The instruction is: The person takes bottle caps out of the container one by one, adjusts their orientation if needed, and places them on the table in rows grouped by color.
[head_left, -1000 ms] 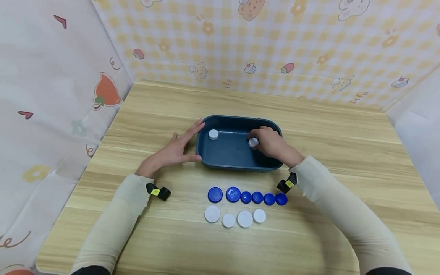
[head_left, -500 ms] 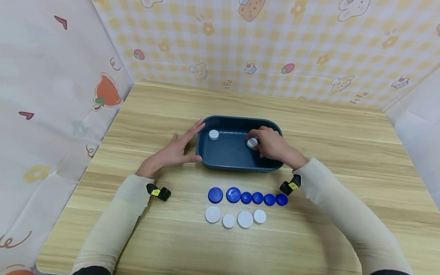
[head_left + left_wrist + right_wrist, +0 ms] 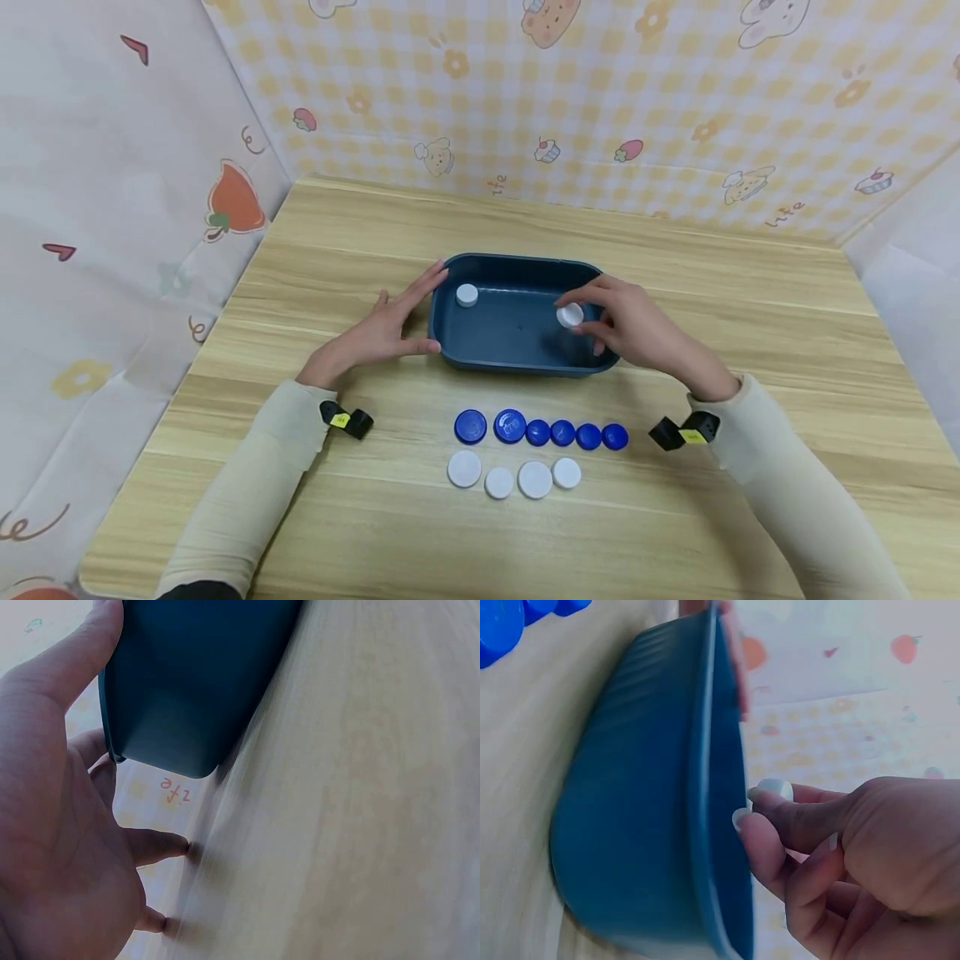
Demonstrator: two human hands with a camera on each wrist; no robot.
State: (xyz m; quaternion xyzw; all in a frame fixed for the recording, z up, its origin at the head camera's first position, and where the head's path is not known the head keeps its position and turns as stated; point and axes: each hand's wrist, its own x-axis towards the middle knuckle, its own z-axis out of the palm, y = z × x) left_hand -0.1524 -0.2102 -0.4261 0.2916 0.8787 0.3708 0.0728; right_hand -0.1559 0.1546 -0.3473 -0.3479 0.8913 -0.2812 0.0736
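My right hand (image 3: 633, 325) pinches a white bottle cap (image 3: 569, 316) between thumb and fingers over the right end of a dark blue tray (image 3: 502, 333). In the right wrist view the same cap (image 3: 776, 787) shows at the fingertips, level with the rim. A second white cap (image 3: 467, 295) stands inside the tray at the far left. My left hand (image 3: 375, 329) is spread at the tray's left end, thumb and fingertips at its rim. In the left wrist view two fingers of that hand (image 3: 67, 817) reach down to the tabletop.
In front of the tray, a row of several blue caps (image 3: 562, 432) lies on the wooden table (image 3: 360, 517). Nearer still is a row of several white caps (image 3: 534, 480). A patterned cloth (image 3: 570, 92) hangs behind the table, and a pale one (image 3: 135, 275) at the left.
My right hand has risen from the tray floor and drawn back to the right, bringing the white cap with it. The left hand, the tray and the two rows stay put.
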